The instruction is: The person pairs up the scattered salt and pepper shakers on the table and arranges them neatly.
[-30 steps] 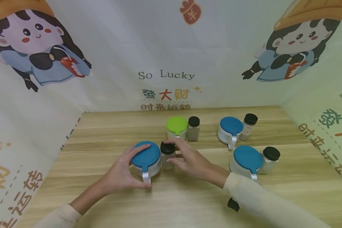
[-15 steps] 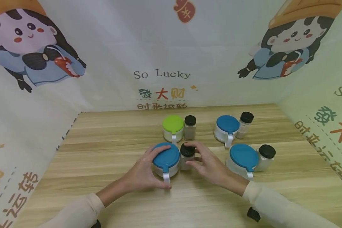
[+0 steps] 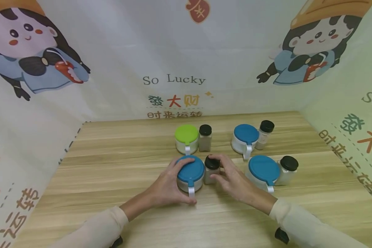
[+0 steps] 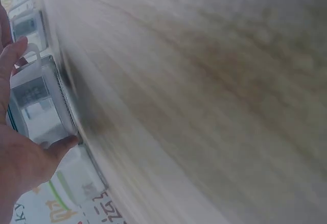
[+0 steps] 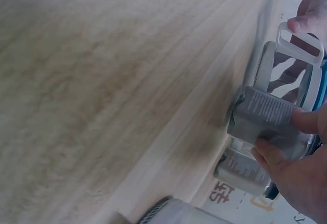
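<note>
My left hand (image 3: 168,189) grips a clear seasoning jar (image 3: 192,172) with a blue lid. Its fingers curve over the lid's far left side and the thumb is by the handle at the front. Just to the right stands a square spice bottle (image 3: 209,176) with a black cap, pinched by my right hand (image 3: 237,184) between fingers and thumb. Bottle and jar stand side by side. In the right wrist view the bottle (image 5: 260,114) shows a printed label, the thumb and a finger on its sides. The jar's clear wall (image 4: 38,106) shows in the left wrist view.
Behind stand a green-lidded jar (image 3: 186,134) and a black-capped bottle (image 3: 205,139). To the right are two more blue-lidded jars, one at the back (image 3: 246,133) and one nearer (image 3: 263,168), each beside a black-capped bottle. A printed cloth (image 3: 117,69) walls the wooden table (image 3: 111,155).
Both hands have moved to the right across the table, carrying the blue-lidded jar and the spice bottle together. They now stand in front of the green-lidded jar and its bottle.
</note>
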A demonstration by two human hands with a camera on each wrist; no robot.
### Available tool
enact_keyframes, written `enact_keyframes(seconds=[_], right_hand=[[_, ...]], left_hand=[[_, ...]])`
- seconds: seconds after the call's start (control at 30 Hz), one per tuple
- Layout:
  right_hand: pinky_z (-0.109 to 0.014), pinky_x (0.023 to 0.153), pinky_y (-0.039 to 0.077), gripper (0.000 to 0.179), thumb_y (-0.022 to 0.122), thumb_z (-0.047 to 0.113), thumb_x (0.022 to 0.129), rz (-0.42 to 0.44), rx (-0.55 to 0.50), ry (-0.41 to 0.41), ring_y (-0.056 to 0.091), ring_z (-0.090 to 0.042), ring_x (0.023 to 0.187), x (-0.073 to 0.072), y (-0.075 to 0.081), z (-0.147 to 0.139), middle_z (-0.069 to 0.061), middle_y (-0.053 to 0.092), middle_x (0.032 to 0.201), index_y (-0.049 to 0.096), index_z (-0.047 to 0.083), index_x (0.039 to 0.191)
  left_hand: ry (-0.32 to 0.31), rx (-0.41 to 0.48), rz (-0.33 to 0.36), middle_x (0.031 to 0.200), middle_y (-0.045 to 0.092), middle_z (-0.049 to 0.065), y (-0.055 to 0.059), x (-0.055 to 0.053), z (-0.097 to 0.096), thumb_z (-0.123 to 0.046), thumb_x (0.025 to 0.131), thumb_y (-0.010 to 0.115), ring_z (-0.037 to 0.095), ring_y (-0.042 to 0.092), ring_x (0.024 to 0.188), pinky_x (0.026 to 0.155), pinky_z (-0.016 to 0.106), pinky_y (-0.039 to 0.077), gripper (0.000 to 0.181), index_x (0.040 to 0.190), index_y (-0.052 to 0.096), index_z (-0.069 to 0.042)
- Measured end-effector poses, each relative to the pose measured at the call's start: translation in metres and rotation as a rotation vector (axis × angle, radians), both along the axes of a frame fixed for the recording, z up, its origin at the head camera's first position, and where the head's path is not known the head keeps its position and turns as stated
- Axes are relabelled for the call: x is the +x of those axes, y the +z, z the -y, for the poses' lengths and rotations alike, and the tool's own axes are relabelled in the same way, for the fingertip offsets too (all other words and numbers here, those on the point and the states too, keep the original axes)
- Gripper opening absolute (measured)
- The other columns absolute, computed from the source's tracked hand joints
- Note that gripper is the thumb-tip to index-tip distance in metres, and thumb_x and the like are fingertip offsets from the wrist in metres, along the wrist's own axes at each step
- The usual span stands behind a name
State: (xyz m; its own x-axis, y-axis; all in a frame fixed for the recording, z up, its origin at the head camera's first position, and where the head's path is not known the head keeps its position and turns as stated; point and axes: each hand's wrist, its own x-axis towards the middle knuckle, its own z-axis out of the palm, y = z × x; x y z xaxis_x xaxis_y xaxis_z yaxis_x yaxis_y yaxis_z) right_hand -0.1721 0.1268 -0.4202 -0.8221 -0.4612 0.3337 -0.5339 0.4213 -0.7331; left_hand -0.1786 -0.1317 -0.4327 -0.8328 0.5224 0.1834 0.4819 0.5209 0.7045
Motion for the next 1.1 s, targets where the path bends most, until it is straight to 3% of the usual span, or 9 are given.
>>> enact_keyframes(seconds=[0.23,0.67,0.87,1.1], right_hand=[[-0.039,0.100,0.049,0.059,0.067,-0.001,0.097,0.002,0.039,-0.011,0.047,-0.030,0.135,0.0005,-0.0045,-0.0002,-0.014,0.043,0.147,0.039,0.010,0.147],[-0.039,0.099,0.049,0.059,0.067,-0.001,0.097,-0.043,0.064,-0.052,0.049,-0.030,0.134,-0.0001,-0.0062,0.0032,-0.015,0.046,0.144,0.039,0.008,0.148],[-0.039,0.098,0.050,0.058,0.067,-0.002,0.097,-0.031,0.057,-0.068,0.050,-0.030,0.132,-0.0010,-0.0032,0.0048,-0.015,0.047,0.142,0.040,0.007,0.147],[-0.040,0.098,0.050,0.058,0.068,-0.001,0.097,-0.008,0.042,-0.061,0.050,-0.030,0.133,0.0012,-0.0075,0.0040,-0.014,0.047,0.142,0.041,0.008,0.147]], left_hand=[[0.019,-0.026,0.005,0.146,0.036,0.011,-0.0029,0.0025,-0.0015,-0.037,0.064,0.099,0.037,0.051,0.128,0.097,0.053,0.049,0.113,0.154,0.032,-0.033],[0.022,-0.042,0.015,0.147,0.035,0.012,-0.0021,-0.0002,-0.0030,-0.037,0.064,0.098,0.037,0.051,0.128,0.098,0.053,0.049,0.113,0.155,0.030,-0.034],[0.019,-0.042,0.000,0.147,0.035,0.012,-0.0016,-0.0025,-0.0031,-0.036,0.064,0.099,0.036,0.050,0.129,0.098,0.052,0.049,0.115,0.155,0.030,-0.034],[-0.002,-0.040,0.038,0.147,0.035,0.013,-0.0026,-0.0025,-0.0020,-0.035,0.065,0.099,0.036,0.048,0.131,0.100,0.052,0.047,0.113,0.155,0.031,-0.033]])
